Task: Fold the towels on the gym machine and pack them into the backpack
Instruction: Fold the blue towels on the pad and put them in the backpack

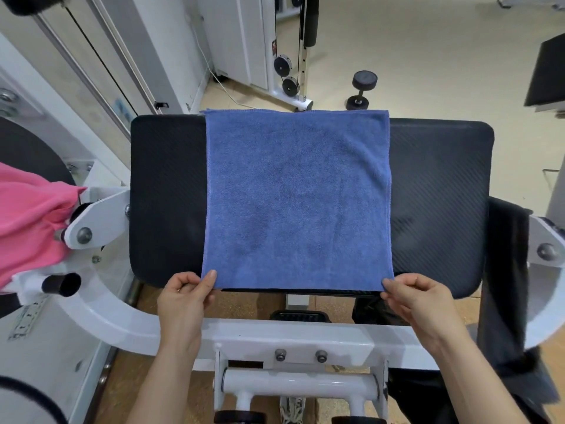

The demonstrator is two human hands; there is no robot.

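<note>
Centre of frame: blue towel (298, 197) lies flat on black pad (440, 185) of gym machine (128, 319), far edge at pad's far rim. My left hand (183, 301) pinches near left corner, thumb on top. My right hand (419, 301) pinches near right corner. Left edge: pink towel (29, 218) draped over machine arm. Right edge: black towel (504, 286) hanging. Upper right: dumbbell (361, 90) on floor.
</note>
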